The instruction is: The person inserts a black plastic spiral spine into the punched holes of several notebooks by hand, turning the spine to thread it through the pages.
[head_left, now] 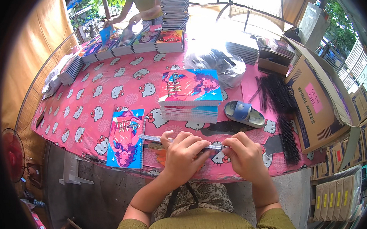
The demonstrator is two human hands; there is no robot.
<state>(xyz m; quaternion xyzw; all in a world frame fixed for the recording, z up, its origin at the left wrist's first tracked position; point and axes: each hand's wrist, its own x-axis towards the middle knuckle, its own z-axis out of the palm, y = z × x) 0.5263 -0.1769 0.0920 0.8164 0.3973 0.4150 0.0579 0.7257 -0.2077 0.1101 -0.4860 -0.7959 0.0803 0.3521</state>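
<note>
both hands are at the near edge of the table [111, 76] now — the left hand [184, 152] curled shut over a thin stack of pages with a spiral binding [158, 138], the right hand [244, 155] pinched tight on the other end of it, fingers closed around the spine. that strip is held level just above the pink cat-print cloth, sticking out past the left hand.

just left of the hands lies a finished notebook [126, 137], blue and pink cover, flat against the near edge. straight ahead, past the knuckles, a stack of the same notebooks [191, 96] sits mid-table, and beside it on the right a blue sandal [244, 114] rests upside-up on the cloth. further right a heap of black binding combs [282, 110] runs toward the right edge, right up against an open cardboard box [315, 104]. a crumpled clear plastic bag [216, 60] sits behind the stack.

at the far edge — rows of more notebooks [133, 40], and another person (only torso and arms show) with a hand [135, 19] over them.
</note>
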